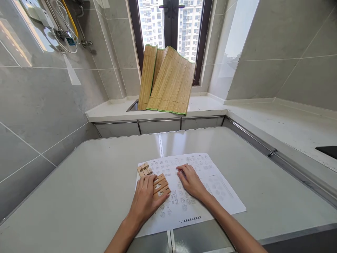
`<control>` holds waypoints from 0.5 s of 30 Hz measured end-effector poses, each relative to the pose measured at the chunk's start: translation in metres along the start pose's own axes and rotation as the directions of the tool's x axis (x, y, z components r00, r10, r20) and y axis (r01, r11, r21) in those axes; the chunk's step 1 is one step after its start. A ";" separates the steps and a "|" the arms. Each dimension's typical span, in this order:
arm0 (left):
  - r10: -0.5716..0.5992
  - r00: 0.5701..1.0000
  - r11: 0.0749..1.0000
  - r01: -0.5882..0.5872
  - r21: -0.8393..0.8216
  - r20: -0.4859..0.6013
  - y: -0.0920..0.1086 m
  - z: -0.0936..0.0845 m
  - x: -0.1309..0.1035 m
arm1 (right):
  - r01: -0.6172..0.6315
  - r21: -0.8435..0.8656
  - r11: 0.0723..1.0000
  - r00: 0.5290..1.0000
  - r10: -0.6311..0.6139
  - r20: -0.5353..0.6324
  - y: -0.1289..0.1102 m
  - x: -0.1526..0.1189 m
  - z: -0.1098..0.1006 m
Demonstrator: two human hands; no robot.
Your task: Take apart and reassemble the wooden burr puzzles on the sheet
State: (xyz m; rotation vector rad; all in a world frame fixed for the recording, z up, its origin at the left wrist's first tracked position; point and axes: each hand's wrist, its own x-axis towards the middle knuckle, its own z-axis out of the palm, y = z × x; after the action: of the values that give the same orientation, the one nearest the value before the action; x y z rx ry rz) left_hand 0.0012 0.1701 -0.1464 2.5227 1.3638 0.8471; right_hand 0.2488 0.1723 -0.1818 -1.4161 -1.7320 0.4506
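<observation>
head view: notched tan wooden pieces (164, 183) in left hand (143, 192)

1 free gap — between wooden pieces (164, 184) and right hand (192, 182)

The left hand (144, 195) holds light-brown notched wooden bars (161, 186) over a white printed paper sheet (219, 196); paler wooden pieces (144, 170) lie just beyond its fingers. The right hand (191, 181) touches the sheet. Well beyond both hands, a straw-coloured, green-edged slatted mat (172, 82) stands before a dark-framed glass window (171, 30).
</observation>
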 end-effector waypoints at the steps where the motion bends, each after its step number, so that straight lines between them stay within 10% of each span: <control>1: -0.006 1.000 1.000 0.006 0.009 0.008 -0.005 -0.004 -0.003 | -0.003 0.001 1.000 1.000 0.003 0.004 0.000 0.000 0.000; 9: -0.125 0.992 0.991 0.124 -0.052 -0.008 -0.027 -0.028 -0.003 | -0.036 0.020 0.999 0.999 0.035 0.026 -0.006 -0.002 -0.005; 15: -0.486 0.861 0.858 0.437 -0.269 -0.150 -0.041 -0.029 0.009 | -0.038 0.054 0.998 0.999 0.037 0.018 -0.005 -0.002 -0.007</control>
State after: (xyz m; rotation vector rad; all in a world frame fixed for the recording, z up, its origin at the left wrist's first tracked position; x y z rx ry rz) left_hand -0.0402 0.1973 -0.1346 1.8500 1.7289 1.1091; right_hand 0.2505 0.1672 -0.1748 -1.4118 -1.6959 0.5280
